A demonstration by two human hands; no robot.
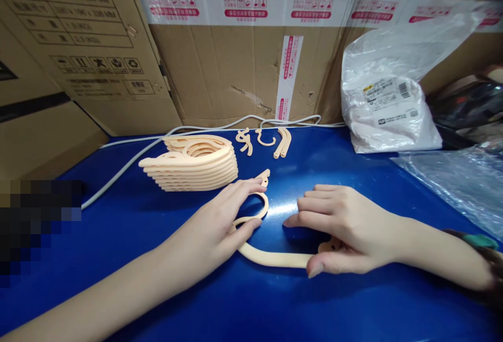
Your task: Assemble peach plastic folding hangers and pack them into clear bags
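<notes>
A cream plastic folding hanger [271, 259] lies on the blue tabletop in front of me, its curved middle and one arm showing. My left hand [231, 211] grips its middle, the thumb beside the curved loop and the fingertips on the far end. At the other end is my right hand [341, 221]; its thumb presses along the arm's tip and the other fingers curl over, partly hiding a small round joint [332, 245]. Behind my left hand stands a neat stack of similar cream hangers [192, 166].
Loose cream hooks [267, 140], small pieces [245, 140] and short arms [282, 143] lie toward the back. A white cable [129, 166] runs along the rear. Cardboard boxes [228, 64] wall the table. At right are a white plastic parcel bag [387, 106] and clear plastic film [459, 179].
</notes>
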